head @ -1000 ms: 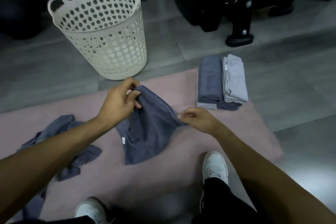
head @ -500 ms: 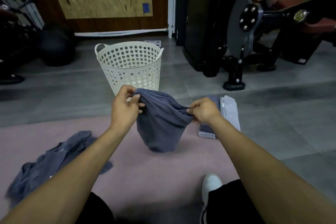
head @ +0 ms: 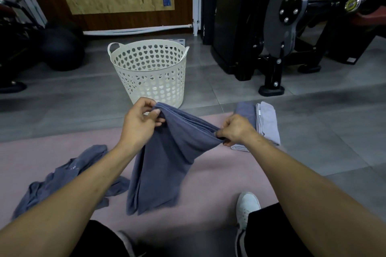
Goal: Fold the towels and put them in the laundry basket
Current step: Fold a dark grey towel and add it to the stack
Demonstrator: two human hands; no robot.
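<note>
Pinching the blue towel [head: 163,165] up by its top edge, left hand [head: 139,123] and right hand [head: 235,129] are both gripping it. It's hanging bunched, so the fold's probably coming out lopsided.

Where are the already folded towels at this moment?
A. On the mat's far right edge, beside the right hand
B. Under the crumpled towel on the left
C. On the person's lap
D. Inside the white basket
A: the folded towels lie stacked on the pink mat just beyond the right hand, outside the laundry basket.
</note>
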